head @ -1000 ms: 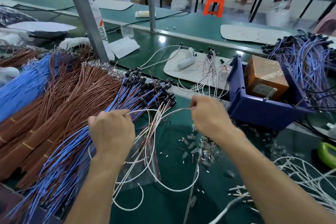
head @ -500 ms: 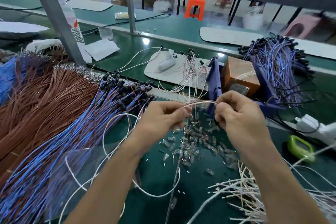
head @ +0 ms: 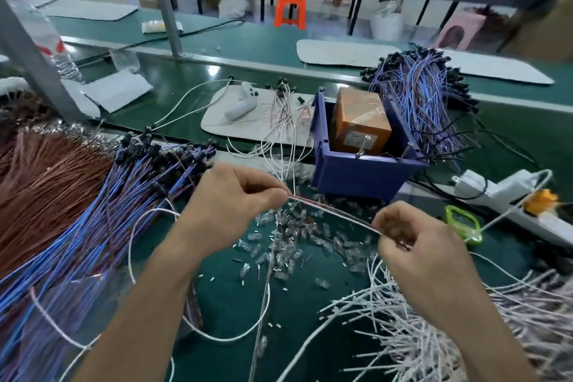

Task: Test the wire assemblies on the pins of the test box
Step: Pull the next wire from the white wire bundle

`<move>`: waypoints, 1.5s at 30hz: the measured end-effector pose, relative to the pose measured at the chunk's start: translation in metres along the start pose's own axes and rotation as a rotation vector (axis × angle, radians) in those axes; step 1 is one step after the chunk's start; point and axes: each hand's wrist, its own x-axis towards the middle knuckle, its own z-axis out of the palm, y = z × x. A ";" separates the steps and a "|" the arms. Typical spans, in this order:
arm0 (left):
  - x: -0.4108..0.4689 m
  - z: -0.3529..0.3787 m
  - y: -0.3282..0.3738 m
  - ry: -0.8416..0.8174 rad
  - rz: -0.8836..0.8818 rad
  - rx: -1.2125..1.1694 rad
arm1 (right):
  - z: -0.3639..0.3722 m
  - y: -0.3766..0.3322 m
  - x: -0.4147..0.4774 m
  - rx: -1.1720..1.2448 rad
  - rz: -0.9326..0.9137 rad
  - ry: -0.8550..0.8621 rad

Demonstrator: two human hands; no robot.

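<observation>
My left hand (head: 235, 201) and my right hand (head: 412, 239) pinch the two ends of a stretch of thin white wires (head: 333, 210), held taut between them above a scatter of small clear connectors (head: 291, 239). The wires' slack loops down under my left forearm. Beyond my hands stands the orange test box (head: 359, 121) inside a blue bin (head: 356, 174), with thin pins at its near edge. Neither hand touches the box.
A big bundle of blue wires with black plugs (head: 102, 220) and brown wires (head: 46, 183) fill the left. White wires (head: 449, 313) lie at the right, more blue wires (head: 424, 96) behind the bin. A power strip (head: 508, 195) and green tool (head: 462, 223) sit right.
Both hands came away from the blue bundle with the white wires, moved right toward the bin, then drew apart, pulling the wires straight. The view swung right.
</observation>
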 end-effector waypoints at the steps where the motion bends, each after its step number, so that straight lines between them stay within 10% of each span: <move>1: -0.002 0.009 0.006 -0.048 0.038 -0.014 | -0.001 -0.006 0.000 -0.014 -0.034 -0.027; 20: -0.014 -0.022 -0.017 0.050 -0.222 -0.145 | -0.012 -0.003 0.014 0.179 0.005 0.154; 30: -0.006 -0.018 -0.042 0.154 -0.322 -1.128 | -0.003 0.001 0.018 0.374 0.070 0.054; 37: -0.005 -0.011 -0.040 0.487 -0.440 -0.858 | -0.005 0.001 0.016 0.508 0.126 0.142; 42: -0.011 0.007 -0.015 0.475 -0.320 0.334 | -0.013 -0.012 0.012 0.353 -0.009 0.231; 45: -0.024 0.024 0.017 0.375 0.011 0.414 | -0.011 -0.022 0.008 0.173 -0.100 0.209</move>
